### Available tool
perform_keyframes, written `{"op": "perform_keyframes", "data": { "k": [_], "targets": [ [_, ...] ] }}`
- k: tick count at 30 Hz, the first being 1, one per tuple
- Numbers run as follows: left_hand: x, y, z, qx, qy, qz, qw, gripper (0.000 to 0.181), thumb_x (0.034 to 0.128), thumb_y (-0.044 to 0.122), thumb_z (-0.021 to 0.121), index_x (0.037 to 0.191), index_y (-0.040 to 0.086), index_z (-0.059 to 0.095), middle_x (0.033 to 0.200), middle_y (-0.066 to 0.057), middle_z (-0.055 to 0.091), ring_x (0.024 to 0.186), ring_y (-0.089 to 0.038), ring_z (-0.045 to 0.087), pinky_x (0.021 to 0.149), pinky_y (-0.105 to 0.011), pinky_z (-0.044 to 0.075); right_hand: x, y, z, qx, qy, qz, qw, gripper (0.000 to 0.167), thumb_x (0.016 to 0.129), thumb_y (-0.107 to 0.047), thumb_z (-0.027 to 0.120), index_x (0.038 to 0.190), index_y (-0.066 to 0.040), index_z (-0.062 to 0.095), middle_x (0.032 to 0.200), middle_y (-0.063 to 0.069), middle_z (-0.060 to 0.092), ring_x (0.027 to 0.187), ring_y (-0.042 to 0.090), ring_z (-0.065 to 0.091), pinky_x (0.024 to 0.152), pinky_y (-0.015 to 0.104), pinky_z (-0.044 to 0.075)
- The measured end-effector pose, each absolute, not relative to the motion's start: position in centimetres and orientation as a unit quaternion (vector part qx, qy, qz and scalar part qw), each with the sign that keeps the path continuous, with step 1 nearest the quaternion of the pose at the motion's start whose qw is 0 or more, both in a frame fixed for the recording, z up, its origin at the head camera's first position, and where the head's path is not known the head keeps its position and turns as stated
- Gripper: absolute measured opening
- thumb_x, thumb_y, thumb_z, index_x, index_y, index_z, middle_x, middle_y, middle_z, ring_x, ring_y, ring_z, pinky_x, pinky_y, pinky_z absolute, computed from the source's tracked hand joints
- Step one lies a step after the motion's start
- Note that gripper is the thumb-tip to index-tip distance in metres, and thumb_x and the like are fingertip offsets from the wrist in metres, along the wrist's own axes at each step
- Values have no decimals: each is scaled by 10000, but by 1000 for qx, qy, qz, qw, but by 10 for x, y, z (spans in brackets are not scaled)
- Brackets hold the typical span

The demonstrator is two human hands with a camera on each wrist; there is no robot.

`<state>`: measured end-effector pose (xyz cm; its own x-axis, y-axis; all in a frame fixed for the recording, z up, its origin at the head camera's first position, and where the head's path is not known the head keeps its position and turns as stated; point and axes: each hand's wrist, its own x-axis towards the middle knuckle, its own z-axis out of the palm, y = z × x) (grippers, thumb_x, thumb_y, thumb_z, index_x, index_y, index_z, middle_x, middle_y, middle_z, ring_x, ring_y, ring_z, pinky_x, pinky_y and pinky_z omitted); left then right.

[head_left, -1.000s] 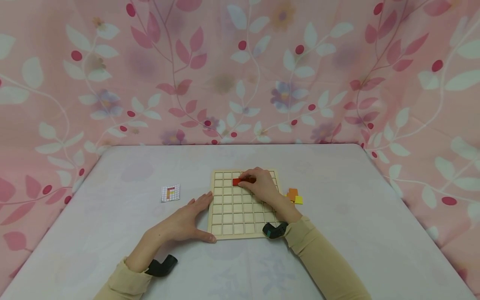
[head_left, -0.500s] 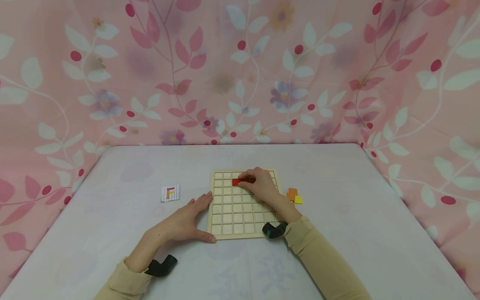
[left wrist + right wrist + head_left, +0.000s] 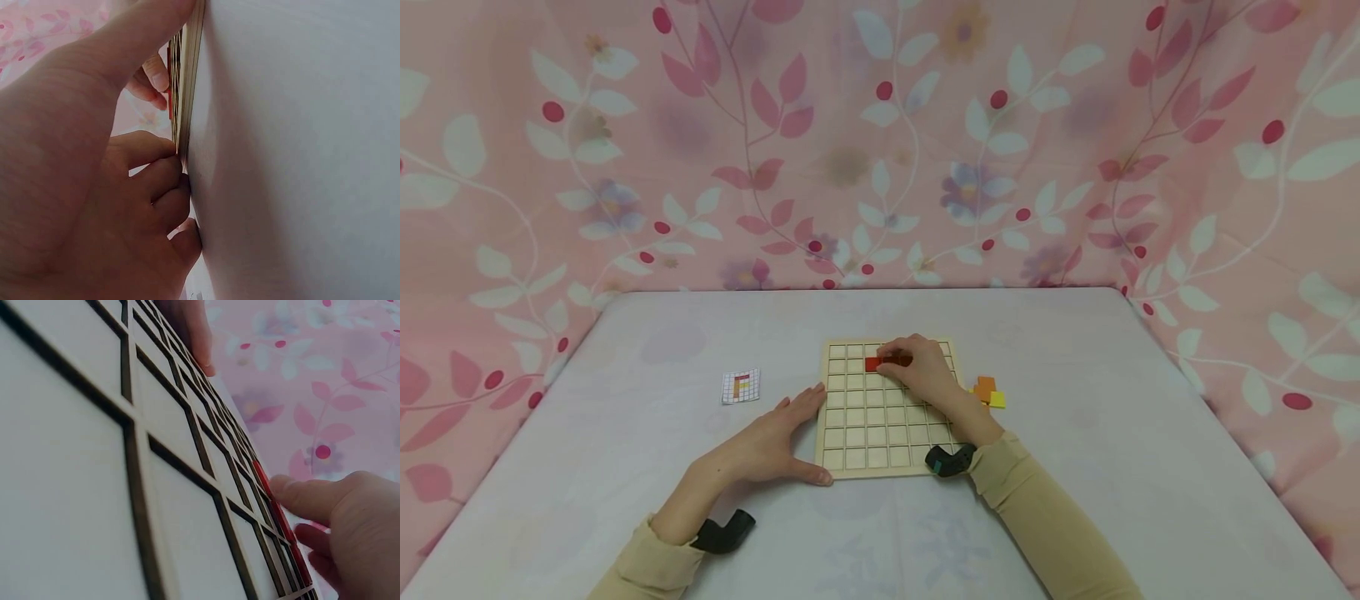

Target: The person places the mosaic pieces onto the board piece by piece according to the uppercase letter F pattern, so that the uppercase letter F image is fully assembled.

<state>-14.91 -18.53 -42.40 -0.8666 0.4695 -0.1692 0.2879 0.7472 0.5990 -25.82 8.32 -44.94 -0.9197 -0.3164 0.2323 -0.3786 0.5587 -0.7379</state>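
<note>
A pale wooden grid board [image 3: 876, 417] lies flat on the table. My left hand [image 3: 767, 446] rests at its left side, thumb at the near left corner and fingertips against the left edge. In the left wrist view those fingers [image 3: 162, 187] touch the board's side. Over the far rows, my right hand [image 3: 921, 371] pinches a red strip [image 3: 872, 364] between thumb and fingers. The right wrist view shows the red strip [image 3: 284, 522] lying along a row of cells, with the thumb [image 3: 290, 490] on it. Part of the strip is hidden by the hand.
A small paper card [image 3: 741, 387] with a printed coloured grid pattern lies left of the board. Right of the board, orange pieces [image 3: 986, 387] and a yellow square [image 3: 997, 400] sit in a small pile, partly behind the right forearm. A floral cloth hangs behind the table.
</note>
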Motion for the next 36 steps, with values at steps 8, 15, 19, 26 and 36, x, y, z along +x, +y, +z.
{"op": "perform_keyframes", "data": {
  "k": [8, 15, 19, 26, 36],
  "targets": [
    [-149, -185, -425, 200, 921, 294, 160, 1234, 657, 598, 864, 1595, 98, 237, 1671, -65, 187, 1526, -389, 165, 1218, -606, 177, -259, 98, -421, 180, -846, 500, 47, 259, 879, -264, 784, 1081, -104, 768, 1103, 17, 732, 1132, 231, 604, 1015, 494, 485],
    [-149, -184, -424, 203, 923, 289, 155, 1244, 649, 599, 868, 1590, 78, 243, 1669, -67, 193, 1534, -341, 171, 1237, -562, 166, -259, 138, -407, 183, -852, 490, 12, 268, 879, -313, 781, 1086, -143, 761, 1169, 3, 712, 1155, 234, 601, 1000, 491, 505],
    [-148, -185, -423, 208, 922, 289, 151, 1239, 653, 593, 869, 1581, 51, 254, 1664, -84, 207, 1534, -326, 180, 1239, -554, 164, -257, 167, -410, 166, -869, 466, 15, 252, 867, -317, 792, 1069, -168, 765, 1143, 7, 724, 1175, 252, 588, 1064, 543, 438],
    [-148, -185, -423, 209, 922, 288, 150, 1235, 652, 589, 871, 1580, 53, 258, 1663, -83, 214, 1534, -320, 184, 1240, -550, 164, -251, 211, -418, 155, -888, 432, 12, 228, 846, -331, 808, 1051, -240, 766, 1152, -25, 717, 1201, 221, 580, 1100, 533, 399],
    [-149, -186, -427, 208, 922, 289, 150, 1238, 649, 606, 865, 1585, 72, 256, 1667, -68, 207, 1536, -319, 177, 1240, -555, 161, -238, 243, -425, 133, -891, 435, -20, 277, 828, -403, 811, 1066, -269, 763, 1170, -56, 694, 1231, 209, 547, 1110, 539, 375]
  ]
}}
